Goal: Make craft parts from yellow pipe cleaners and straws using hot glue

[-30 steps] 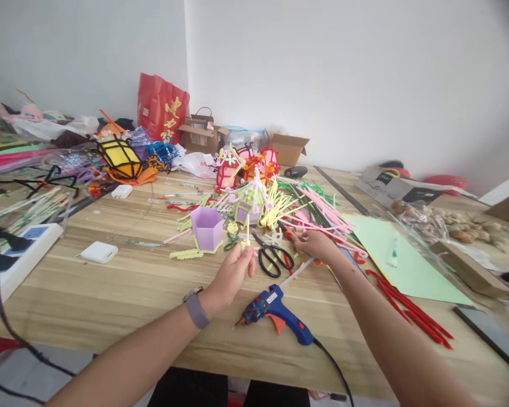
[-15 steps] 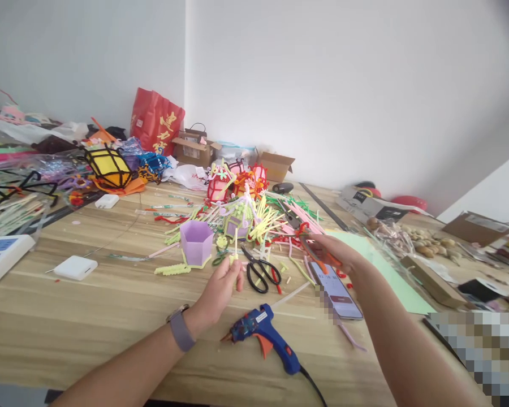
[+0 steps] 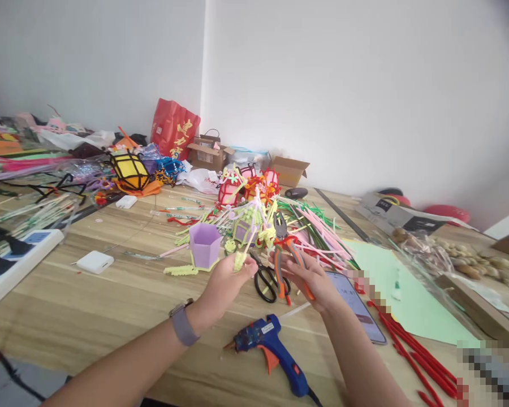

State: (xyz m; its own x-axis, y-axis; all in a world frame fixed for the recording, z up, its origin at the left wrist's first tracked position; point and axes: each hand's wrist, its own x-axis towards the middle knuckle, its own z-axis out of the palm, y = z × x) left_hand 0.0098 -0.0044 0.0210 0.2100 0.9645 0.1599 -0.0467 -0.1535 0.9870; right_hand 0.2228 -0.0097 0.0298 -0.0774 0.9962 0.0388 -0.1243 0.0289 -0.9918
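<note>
Over the wooden table (image 3: 123, 308), near black scissors (image 3: 260, 264) | pinching a fuzzy yellow piece (image 3: 240, 260) in left hand (image 3: 225, 285) | likely light, soft (easy to squash), so best pinched gently at the fat end | holding stiff-looking pliers (image 3: 285, 243) by the handles in right hand (image 3: 314, 280)

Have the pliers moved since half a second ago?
Yes, left. Against the black scissors on the table, the pliers were off to the right; now they overlap them in view.
</note>
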